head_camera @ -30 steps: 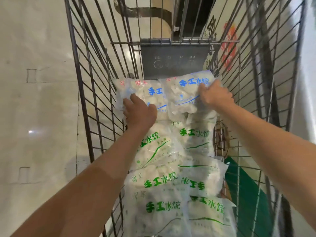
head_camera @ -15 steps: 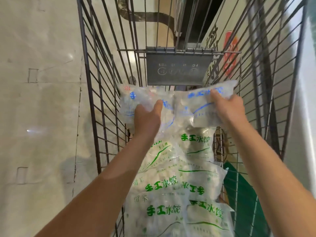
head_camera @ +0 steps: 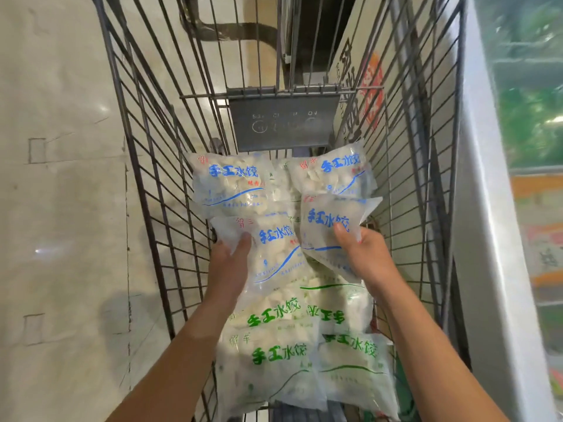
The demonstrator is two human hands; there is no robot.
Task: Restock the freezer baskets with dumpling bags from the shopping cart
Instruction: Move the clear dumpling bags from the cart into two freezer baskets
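Inside the wire shopping cart (head_camera: 146, 166) lie several clear dumpling bags, some printed in blue, some in green. My left hand (head_camera: 227, 269) grips a blue-print bag (head_camera: 274, 254) by its left edge, lifted above the pile. My right hand (head_camera: 367, 263) grips a second blue-print bag (head_camera: 330, 226) from its lower right side, also raised. Two more blue-print bags (head_camera: 231, 184) (head_camera: 338, 173) lie at the cart's far end. Green-print bags (head_camera: 274, 354) fill the near end under my forearms.
A white freezer cabinet edge (head_camera: 487, 239) with a glass lid (head_camera: 536, 117) runs along the right of the cart. A grey plate (head_camera: 285, 123) hangs on the cart's far wall. Pale tiled floor (head_camera: 61, 208) lies on the left.
Both hands have drawn back toward me and up, each lifting a blue-print bag off the far pile. Two further blue-print bags beneath them have come into view.
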